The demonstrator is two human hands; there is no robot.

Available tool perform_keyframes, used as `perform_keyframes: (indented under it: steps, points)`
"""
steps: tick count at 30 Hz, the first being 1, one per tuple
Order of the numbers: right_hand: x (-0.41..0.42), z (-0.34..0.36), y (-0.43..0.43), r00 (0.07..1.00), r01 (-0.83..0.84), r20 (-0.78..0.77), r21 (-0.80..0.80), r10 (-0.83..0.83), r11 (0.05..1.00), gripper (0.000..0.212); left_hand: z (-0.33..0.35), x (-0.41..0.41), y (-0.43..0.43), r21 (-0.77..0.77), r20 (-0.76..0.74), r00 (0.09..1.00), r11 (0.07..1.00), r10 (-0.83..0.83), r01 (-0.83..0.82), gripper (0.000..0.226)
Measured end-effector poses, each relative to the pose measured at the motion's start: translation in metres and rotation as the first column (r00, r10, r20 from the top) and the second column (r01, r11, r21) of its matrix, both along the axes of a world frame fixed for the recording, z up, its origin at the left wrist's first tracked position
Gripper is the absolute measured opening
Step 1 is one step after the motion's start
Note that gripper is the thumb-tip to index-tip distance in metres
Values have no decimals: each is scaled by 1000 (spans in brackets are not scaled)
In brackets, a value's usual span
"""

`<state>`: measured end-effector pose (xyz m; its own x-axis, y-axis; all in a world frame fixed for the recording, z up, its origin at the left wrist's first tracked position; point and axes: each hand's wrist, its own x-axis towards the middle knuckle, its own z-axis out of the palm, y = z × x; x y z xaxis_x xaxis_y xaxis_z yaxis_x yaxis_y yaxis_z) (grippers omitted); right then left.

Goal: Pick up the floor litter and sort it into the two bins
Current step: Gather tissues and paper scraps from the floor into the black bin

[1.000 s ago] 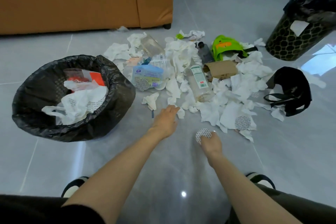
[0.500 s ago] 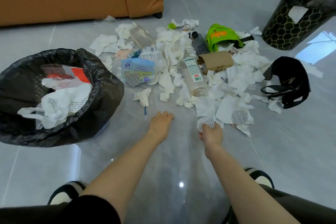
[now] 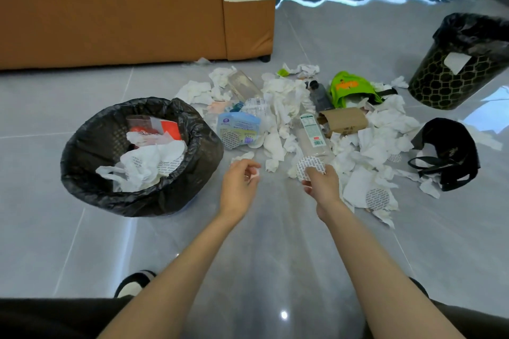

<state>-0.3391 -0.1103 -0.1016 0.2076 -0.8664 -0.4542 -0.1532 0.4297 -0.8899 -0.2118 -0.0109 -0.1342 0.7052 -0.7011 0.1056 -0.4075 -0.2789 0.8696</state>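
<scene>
Over the grey tiled floor, the right hand pinches a round white printed paper disc, the left hand a small white tissue scrap in curled fingers, with the black-lined bin just left of it.

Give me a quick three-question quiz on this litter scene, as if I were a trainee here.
1. True or false: the right hand holds a round printed disc.
2. Fill in the blank: the left hand pinches a small ____ scrap.
3. The bag lying beside the dark bottle is: A) red, B) green, C) yellow.

Key: 1 true; 2 white; 3 B.
</scene>
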Motion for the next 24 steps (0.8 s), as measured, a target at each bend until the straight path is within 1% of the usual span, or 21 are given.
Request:
perform_keyframes:
  steps: [2, 5, 8, 10, 12, 14, 15, 18, 20, 24]
  points:
    - [17, 20, 4, 997, -64, 37, -34, 65, 997, 16, 36, 19, 10, -112, 1, 998, 991, 70, -70, 25]
    - [49, 47, 15, 979, -195, 51, -75, 199, 978, 29, 76, 49, 32, -201, -17, 987, 966, 160, -160, 24]
    - [89, 70, 30, 931, -359, 28, -112, 364, 927, 29, 99, 79, 61, -228, 1, 954, 929, 299, -291, 23]
    - [116, 83, 45, 889, -453, 19, -120, 458, 884, 24, 106, 96, 81, -227, 11, 924, 901, 383, -371, 22]
    - [139, 97, 62, 838, -534, 67, -102, 541, 839, 25, 105, 110, 99, -168, 31, 902, 891, 431, -421, 23]
    - [154, 108, 79, 780, -610, 131, -65, 612, 790, 31, 99, 119, 113, -92, 58, 895, 895, 442, -436, 26]
    - [159, 110, 85, 754, -643, 125, -60, 645, 763, 36, 96, 121, 118, -62, 79, 892, 896, 444, -441, 26]
    - [162, 104, 91, 708, -703, 23, -80, 706, 707, 50, 92, 118, 125, -12, 135, 892, 901, 431, -433, 29]
    - [155, 94, 85, 721, -691, -22, -82, 692, 718, 49, 91, 113, 123, -13, 170, 902, 917, 396, -399, 29]
    - [125, 70, 60, 787, -615, -81, -44, 611, 787, 42, 89, 99, 103, -24, 187, 936, 954, 298, -299, 31]
